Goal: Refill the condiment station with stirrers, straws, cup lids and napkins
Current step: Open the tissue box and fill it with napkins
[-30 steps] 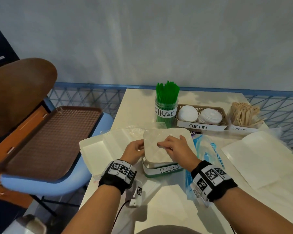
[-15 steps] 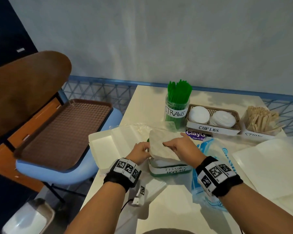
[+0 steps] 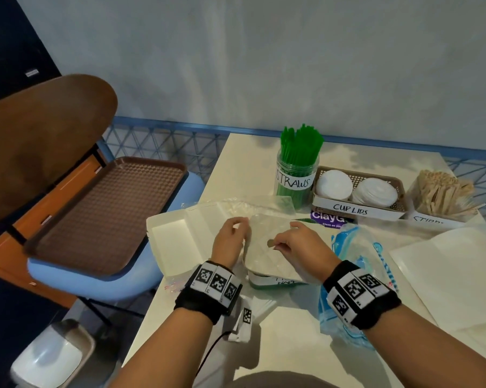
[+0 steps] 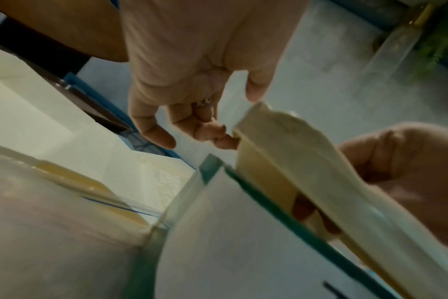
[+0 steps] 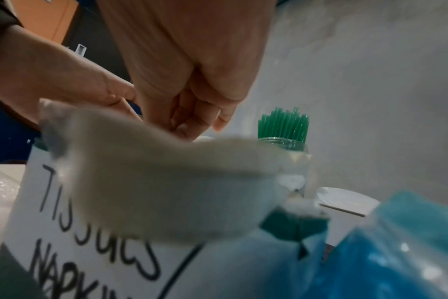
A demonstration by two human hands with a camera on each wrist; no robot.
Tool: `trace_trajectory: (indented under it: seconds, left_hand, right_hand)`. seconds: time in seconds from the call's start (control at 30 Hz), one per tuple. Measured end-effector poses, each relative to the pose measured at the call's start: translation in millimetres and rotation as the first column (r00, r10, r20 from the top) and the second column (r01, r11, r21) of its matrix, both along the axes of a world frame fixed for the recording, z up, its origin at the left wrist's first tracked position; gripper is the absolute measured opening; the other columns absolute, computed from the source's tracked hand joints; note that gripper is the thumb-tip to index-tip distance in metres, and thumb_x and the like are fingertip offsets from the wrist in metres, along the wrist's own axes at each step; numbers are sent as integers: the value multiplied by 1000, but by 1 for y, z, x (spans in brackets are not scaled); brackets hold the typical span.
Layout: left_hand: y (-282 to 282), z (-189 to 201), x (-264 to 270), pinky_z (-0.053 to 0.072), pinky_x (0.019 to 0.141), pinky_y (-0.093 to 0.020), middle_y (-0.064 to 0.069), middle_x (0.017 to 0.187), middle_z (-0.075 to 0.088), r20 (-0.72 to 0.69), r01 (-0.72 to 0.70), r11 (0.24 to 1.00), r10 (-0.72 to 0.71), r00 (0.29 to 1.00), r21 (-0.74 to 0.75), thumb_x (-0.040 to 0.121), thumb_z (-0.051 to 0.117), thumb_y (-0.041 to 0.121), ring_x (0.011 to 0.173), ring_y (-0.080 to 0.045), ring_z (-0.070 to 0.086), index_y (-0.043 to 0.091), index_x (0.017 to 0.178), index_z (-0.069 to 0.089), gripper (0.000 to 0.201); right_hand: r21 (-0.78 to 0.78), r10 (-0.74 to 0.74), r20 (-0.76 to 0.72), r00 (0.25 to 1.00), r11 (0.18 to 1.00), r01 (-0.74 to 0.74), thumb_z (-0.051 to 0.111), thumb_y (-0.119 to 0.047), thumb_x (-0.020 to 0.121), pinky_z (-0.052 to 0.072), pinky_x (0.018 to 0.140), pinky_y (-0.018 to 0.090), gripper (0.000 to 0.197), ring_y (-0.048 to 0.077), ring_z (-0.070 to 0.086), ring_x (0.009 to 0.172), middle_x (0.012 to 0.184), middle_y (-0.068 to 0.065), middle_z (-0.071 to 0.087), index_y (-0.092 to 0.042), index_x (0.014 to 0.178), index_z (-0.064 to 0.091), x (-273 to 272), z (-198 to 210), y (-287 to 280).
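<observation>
A wrapped stack of white napkins [image 3: 264, 259] lies tilted over the green container [image 3: 275, 282] labelled for tissues and napkins, its near edge low at the rim. My left hand [image 3: 240, 229] holds the stack's left edge, fingertips on its corner [image 4: 281, 145]. My right hand [image 3: 281, 243] pinches the stack from the right, thumb on top, fingers curled beneath. The right wrist view is blurred; it shows the stack [image 5: 153, 172] above the container's label [image 5: 77, 232]. Behind stand the straws jar [image 3: 296, 175], the cup lids basket [image 3: 359, 191] and the stirrers box [image 3: 443, 194].
An open white box [image 3: 174, 239] lies left of the container. A blue plastic pack [image 3: 356, 247] sits to its right, with white paper sheets [image 3: 454, 275] beyond. Off the table's left edge, a brown tray [image 3: 104, 214] rests on a blue chair.
The napkin stack lay flat on the container a second ago; it has tilted, near edge down. My right thumb has come onto its top, and my head has turned left.
</observation>
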State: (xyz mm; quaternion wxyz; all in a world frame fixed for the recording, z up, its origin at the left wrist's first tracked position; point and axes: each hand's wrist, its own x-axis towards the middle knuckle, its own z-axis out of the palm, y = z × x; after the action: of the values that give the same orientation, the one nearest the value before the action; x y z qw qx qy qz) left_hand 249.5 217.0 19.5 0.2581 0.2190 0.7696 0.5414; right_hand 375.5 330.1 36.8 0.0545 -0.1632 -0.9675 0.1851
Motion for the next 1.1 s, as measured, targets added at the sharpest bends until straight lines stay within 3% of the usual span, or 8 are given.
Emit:
trace_trajectory:
  seconds: [0.07,0.17,0.3,0.47,0.57,0.67,0.9,1.1]
  left_hand:
    - [4,-3,10,39,67,-28,-4,83,58,-115,12,998,-19,993,-63,93,50,31,76,-19,53,19,117,50,27]
    - [10,-10,24,39,70,-26,-8,95,64,-165,-67,997,59,985,-44,95,46,27,85,-25,59,17,123,47,30]
    - [15,-19,31,44,84,-34,-14,109,63,-70,-209,978,207,976,-26,95,44,26,101,-33,58,14,122,48,30]
    - [17,-29,34,44,95,-40,-14,119,59,-51,-275,961,273,961,-31,95,44,25,109,-32,54,12,124,46,32]
    - [17,-30,33,42,98,-42,-14,122,56,-20,-286,957,285,958,-43,95,43,24,112,-31,52,11,126,45,33]
    - [19,-29,34,37,98,-35,-15,124,51,-35,-294,955,292,956,-49,96,42,22,116,-30,47,10,128,44,34]
    - [26,-22,36,27,83,-18,-16,132,35,5,-344,938,345,939,-47,98,36,17,103,-20,39,7,126,45,31]
    - [31,-23,38,28,92,-21,-15,134,40,-25,-284,956,283,959,-69,99,33,15,121,-24,40,6,129,44,33]
  right_hand:
    - [21,-30,-25,999,999,30,50,-31,94,22,106,22,22,12,57,90,98,-6,71,-21,100,69,0,2,-2]
    - [-62,-122,-118,986,991,115,59,-30,89,32,77,20,16,10,50,75,81,-5,60,-17,87,68,1,1,-2]
    - [-227,-200,-190,961,961,155,61,-16,86,31,61,8,7,12,46,72,80,-2,49,-10,84,65,1,-7,-3]
    - [-328,-276,-302,913,929,172,63,-14,86,34,68,2,7,7,44,73,87,1,49,-7,84,62,7,-9,-2]
    - [-330,-450,-330,829,878,345,62,-24,87,36,79,12,17,13,46,93,104,1,49,-13,100,60,16,-16,12]
    - [-425,-639,-111,761,723,545,52,-30,92,38,89,30,34,24,50,107,119,12,54,-8,118,56,22,-28,34]
    - [-662,-712,-116,692,575,480,45,-27,96,38,95,30,31,20,51,107,120,10,58,-11,118,59,29,-23,31]
    - [-560,-698,-86,711,624,545,52,-10,91,34,104,33,39,27,47,121,131,15,49,-7,131,50,30,-29,31]
